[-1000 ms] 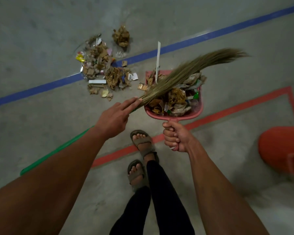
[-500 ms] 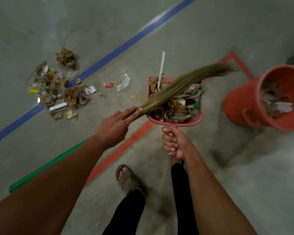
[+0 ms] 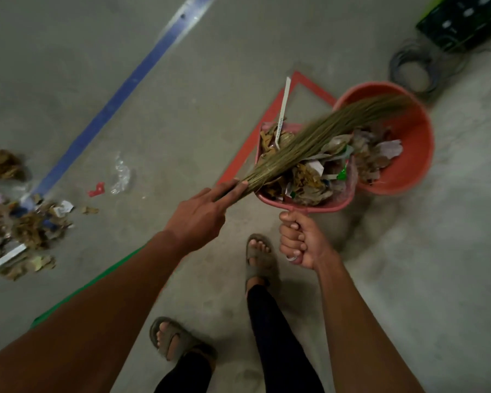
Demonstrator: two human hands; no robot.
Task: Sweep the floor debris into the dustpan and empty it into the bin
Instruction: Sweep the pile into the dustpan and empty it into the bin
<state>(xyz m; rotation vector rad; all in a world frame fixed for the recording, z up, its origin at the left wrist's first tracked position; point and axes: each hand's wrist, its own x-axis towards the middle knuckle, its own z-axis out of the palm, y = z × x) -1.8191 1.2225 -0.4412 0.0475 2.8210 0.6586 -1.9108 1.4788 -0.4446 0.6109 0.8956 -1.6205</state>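
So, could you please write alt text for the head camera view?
The right hand holds a full pink dustpan at the orange bin while the left hand lays a broom across the load. More debris remains on the floor.

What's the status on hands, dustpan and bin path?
Left hand holds broom across the load. Right hand grips full dustpan, front edge at bin rim, not yet tipped. Path clear; debris pile remains on floor.

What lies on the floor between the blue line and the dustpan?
In the head view, a crumpled clear plastic scrap and a small red scrap lie on bare concrete between the blue line and the dustpan.
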